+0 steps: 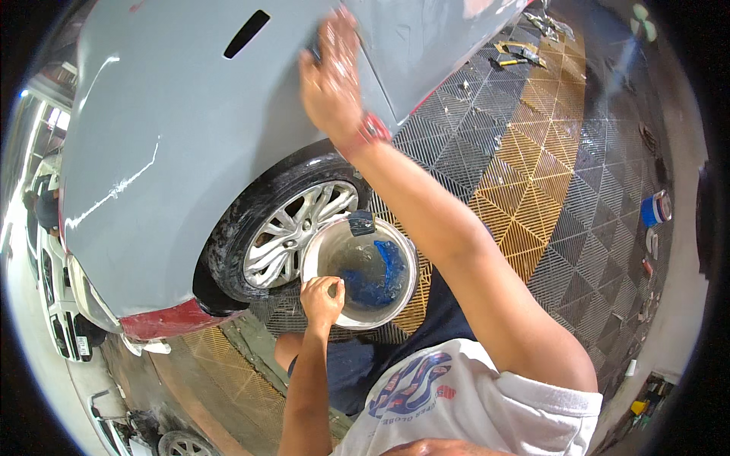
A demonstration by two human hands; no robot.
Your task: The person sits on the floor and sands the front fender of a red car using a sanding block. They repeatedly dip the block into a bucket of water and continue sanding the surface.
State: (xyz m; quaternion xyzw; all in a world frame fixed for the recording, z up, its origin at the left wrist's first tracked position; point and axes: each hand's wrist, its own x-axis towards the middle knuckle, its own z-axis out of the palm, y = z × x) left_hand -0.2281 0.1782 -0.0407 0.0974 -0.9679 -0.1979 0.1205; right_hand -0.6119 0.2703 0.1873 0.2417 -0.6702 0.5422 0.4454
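My right hand lies wet and slightly blurred against the grey, primer-coloured car fender, near the door seam. Its fingers are stretched over a dark piece of sandpaper, of which only an edge shows beside the thumb. A red band circles that wrist. Below the wheel arch, my left hand is curled at the near-left rim of a round, pale bucket. Cloudy water and a blue rag-like thing are in the bucket. A dark sheet, probably sandpaper, hangs over its far rim.
The car's wheel stands just behind the bucket. Grey and tan grid tiles cover the floor. Scraps and tape lie at the upper right. A blue can rests by the right wall. A white vehicle is at left.
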